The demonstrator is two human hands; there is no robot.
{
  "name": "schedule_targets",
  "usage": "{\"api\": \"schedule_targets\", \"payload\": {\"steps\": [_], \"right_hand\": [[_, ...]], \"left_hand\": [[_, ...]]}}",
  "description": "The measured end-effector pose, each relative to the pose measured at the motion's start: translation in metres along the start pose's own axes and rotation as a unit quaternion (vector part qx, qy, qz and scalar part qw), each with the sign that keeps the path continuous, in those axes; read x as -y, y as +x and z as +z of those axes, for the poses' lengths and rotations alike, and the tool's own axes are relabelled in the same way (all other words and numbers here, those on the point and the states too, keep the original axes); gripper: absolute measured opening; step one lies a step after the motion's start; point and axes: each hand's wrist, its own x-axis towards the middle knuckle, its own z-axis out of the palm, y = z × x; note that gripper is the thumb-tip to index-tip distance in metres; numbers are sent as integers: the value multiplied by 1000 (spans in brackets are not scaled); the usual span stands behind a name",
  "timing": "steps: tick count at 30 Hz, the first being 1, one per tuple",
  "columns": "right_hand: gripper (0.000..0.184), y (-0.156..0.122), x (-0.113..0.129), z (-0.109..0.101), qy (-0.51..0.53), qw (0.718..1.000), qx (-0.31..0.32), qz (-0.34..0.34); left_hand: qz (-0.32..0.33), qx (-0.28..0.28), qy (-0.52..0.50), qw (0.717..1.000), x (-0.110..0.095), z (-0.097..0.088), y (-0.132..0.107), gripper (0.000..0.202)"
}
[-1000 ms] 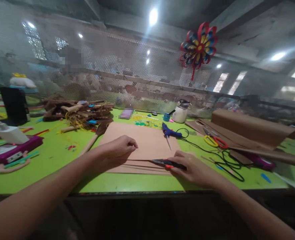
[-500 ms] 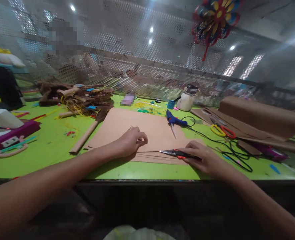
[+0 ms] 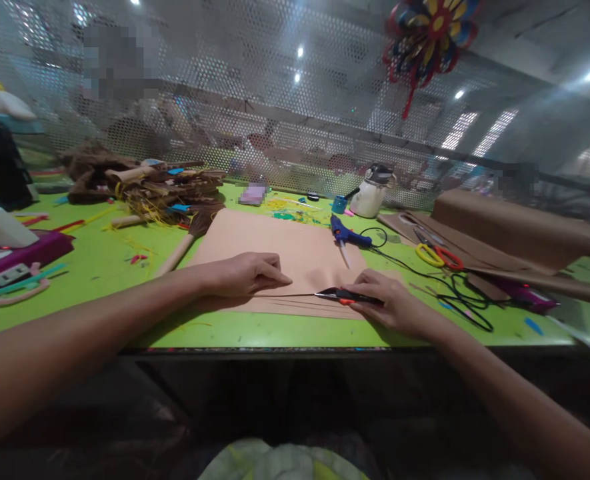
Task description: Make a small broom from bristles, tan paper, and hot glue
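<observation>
A stack of light brown paper sheets (image 3: 275,233) lies on the green table in front of me, its layered near edges fanned out slightly. My left hand (image 3: 247,273) rests on the stack near its front, fingers closed together and tips down on the top sheet of brown paper close to its near edge. Held in my right hand (image 3: 392,300) are black-handled snips (image 3: 347,295) with a red-orange part. Their pointed blades aim left and touch the sheets' near edge. A faint buckle or shadow shows in the paper above the blades.
A blue glue gun (image 3: 347,233) lies at the stack's right, its black cord (image 3: 455,307) looping rightward. Scissors (image 3: 437,255) with yellow and orange handles, a brown paper roll (image 3: 505,227), a white jug (image 3: 369,193), a brown bundle (image 3: 159,193) and a purple power strip (image 3: 25,260) surround it.
My left hand's curled, raised fingers have straightened and come down onto the paper. The snips in my right hand remain at the near edge. The view has shifted slightly.
</observation>
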Motion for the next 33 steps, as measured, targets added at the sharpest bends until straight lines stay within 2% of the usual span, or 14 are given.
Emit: {"api": "schedule_targets", "payload": {"steps": [4, 11, 19, 27, 33], "right_hand": [[28, 1, 6, 1, 12, 1000, 0, 1], [31, -14, 7, -1, 24, 1000, 2, 10], [30, 9, 20, 5, 37, 999, 10, 0], [32, 4, 21, 10, 43, 999, 3, -8], [33, 16, 29, 13, 30, 999, 6, -25]], "left_hand": [[15, -4, 33, 999, -1, 1, -3, 32], [23, -6, 50, 998, -2, 1, -4, 33], [27, -8, 50, 998, -2, 1, -4, 33], [25, 4, 33, 999, 1, 0, -2, 34], [20, 19, 14, 1000, -3, -3, -1, 33]]}}
